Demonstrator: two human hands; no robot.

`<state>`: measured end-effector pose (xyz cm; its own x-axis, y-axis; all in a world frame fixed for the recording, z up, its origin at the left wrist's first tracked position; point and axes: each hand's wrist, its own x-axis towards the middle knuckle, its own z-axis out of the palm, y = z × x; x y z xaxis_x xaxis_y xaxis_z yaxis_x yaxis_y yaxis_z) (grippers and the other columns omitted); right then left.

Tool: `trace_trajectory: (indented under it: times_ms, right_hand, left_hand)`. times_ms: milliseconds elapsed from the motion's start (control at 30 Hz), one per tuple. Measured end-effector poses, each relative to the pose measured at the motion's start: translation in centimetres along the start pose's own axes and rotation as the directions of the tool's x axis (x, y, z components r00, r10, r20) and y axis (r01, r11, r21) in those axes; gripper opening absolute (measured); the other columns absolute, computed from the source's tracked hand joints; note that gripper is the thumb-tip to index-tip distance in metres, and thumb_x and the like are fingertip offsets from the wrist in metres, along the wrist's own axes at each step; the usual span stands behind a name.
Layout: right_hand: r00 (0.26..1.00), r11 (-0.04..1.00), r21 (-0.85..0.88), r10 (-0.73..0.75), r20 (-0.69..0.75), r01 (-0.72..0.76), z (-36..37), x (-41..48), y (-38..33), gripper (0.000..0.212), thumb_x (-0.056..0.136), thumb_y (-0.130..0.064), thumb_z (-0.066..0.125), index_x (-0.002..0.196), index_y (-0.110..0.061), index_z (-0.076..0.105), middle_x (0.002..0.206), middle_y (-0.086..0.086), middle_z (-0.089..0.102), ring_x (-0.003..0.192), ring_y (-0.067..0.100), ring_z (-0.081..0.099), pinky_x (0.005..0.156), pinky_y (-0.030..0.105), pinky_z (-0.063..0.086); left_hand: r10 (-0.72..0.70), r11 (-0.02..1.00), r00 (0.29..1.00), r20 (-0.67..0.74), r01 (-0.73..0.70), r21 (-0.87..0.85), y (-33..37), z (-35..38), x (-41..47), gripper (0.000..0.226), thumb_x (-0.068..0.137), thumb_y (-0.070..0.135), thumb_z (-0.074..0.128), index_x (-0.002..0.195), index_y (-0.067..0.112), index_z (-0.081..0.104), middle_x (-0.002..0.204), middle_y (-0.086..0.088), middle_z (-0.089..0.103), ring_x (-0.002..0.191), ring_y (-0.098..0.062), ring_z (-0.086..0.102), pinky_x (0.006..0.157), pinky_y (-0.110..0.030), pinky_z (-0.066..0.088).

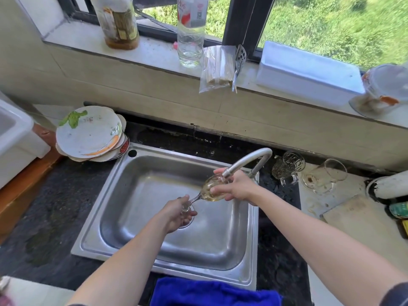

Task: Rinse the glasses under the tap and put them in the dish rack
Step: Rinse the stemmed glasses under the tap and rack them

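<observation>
The person holds a stemmed wine glass (207,187) tilted over the sink (154,152), with its mouth right at the spout of the tap (249,159). The left hand (176,214) grips the foot and lower stem, and the right hand (237,187) curls round the bowl. To rinse it well, the bowl should probably carry the load rather than the thin stem, and the glass should be turned slowly so water reaches the whole inner wall, then tipped out low over the basin. The bowl shows a yellowish tint, perhaps liquid inside; whether water is running is hard to tell. On the table to the right lie a patterned glass mug (287,167) and a plain glass mug (324,176), both on their sides, the plain one with brown residue at its bottom. No dish rack is clearly in view.
</observation>
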<state>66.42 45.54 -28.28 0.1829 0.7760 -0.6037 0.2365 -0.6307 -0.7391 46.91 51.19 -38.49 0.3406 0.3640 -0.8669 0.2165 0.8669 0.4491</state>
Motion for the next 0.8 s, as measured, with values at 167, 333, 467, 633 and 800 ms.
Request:
trace_trajectory:
  times_ms: [167, 333, 467, 633, 800]
  right_hand:
    - [0.994, 0.997, -0.050, 0.061, -0.090, -0.066, 0.1, -0.6, -0.4, 0.043, 0.078, -0.051, 0.075, 0.103, -0.021, 0.058, 0.106, 0.003, 0.065, 0.078, 0.023, 0.071, 0.067, 0.034, 0.059]
    - [0.999, 0.999, -0.040, -0.021, -0.044, 0.020, -0.2, -0.8, 0.1, 0.065, 0.073, -0.024, 0.084, 0.132, -0.021, 0.054, 0.121, 0.001, 0.056, 0.104, 0.017, 0.061, 0.080, 0.039, 0.060]
    - [0.990, 0.999, -0.002, 0.037, -0.134, -0.037, 0.1, -0.7, 0.0, 0.035, 0.077, -0.044, 0.079, 0.100, -0.024, 0.061, 0.108, 0.008, 0.065, 0.078, 0.021, 0.070, 0.063, 0.035, 0.060]
    - [0.997, 1.000, 0.011, 0.014, -0.070, -0.013, 0.1, -0.8, 0.4, 0.048, 0.080, -0.037, 0.078, 0.121, -0.022, 0.057, 0.115, -0.001, 0.058, 0.095, 0.013, 0.061, 0.069, 0.028, 0.058]
    - [0.997, 1.000, 0.024, 0.005, -0.076, -0.003, 0.6, -0.5, 0.3, 0.051, 0.076, -0.040, 0.081, 0.116, -0.017, 0.059, 0.109, 0.002, 0.065, 0.090, 0.017, 0.067, 0.060, 0.033, 0.060]
  left_hand:
    - [0.153, 0.983, 0.988, -0.029, -0.156, -0.101, 0.2, 1.4, 0.4, 0.011, 0.099, 0.013, 0.047, 0.109, 0.007, 0.046, 0.073, -0.016, 0.051, 0.054, -0.023, 0.046, 0.041, -0.023, 0.043]
    - [-0.017, 0.997, 1.000, 0.011, 0.016, 0.072, 0.1, 1.0, 0.0, 0.025, 0.100, 0.031, 0.046, 0.092, 0.007, 0.049, 0.072, -0.018, 0.057, 0.051, -0.022, 0.046, 0.040, -0.020, 0.040]
    - [0.104, 0.992, 0.995, 0.004, -0.103, -0.071, 0.3, 1.3, -0.1, 0.007, 0.099, 0.016, 0.047, 0.097, 0.010, 0.047, 0.074, -0.016, 0.053, 0.056, -0.025, 0.050, 0.046, -0.027, 0.048]
    - [0.026, 0.998, 0.999, 0.040, -0.028, 0.058, 0.9, 0.8, -0.3, 0.018, 0.098, 0.023, 0.050, 0.085, 0.011, 0.047, 0.068, -0.019, 0.058, 0.050, -0.020, 0.044, 0.038, -0.018, 0.034]
    - [0.032, 0.999, 0.998, 0.059, -0.032, -0.002, 0.2, 0.9, -0.5, 0.015, 0.098, 0.023, 0.049, 0.105, 0.009, 0.049, 0.076, -0.017, 0.058, 0.055, -0.025, 0.054, 0.046, -0.026, 0.048]
